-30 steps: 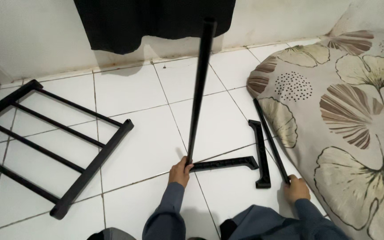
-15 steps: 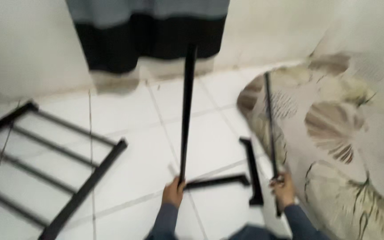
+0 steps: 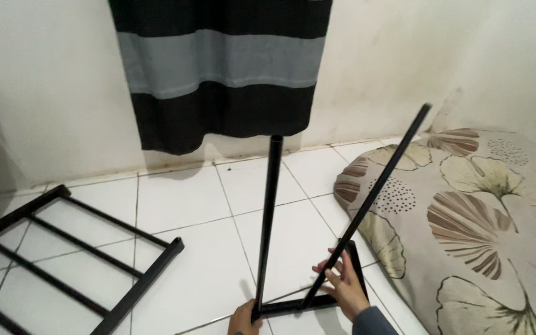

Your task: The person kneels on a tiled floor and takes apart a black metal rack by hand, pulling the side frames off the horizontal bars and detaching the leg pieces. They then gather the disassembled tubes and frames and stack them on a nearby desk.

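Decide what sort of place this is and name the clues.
Probably a room in a home: white tiled floor, floral-patterned mattress lying on it, and a black-and-grey striped curtain against the white wall.

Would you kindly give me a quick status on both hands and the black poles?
Left hand grips upright pole at its foot. Right hand holds slanted pole low down. Both meet the floor bracket; rack frame lies apart.
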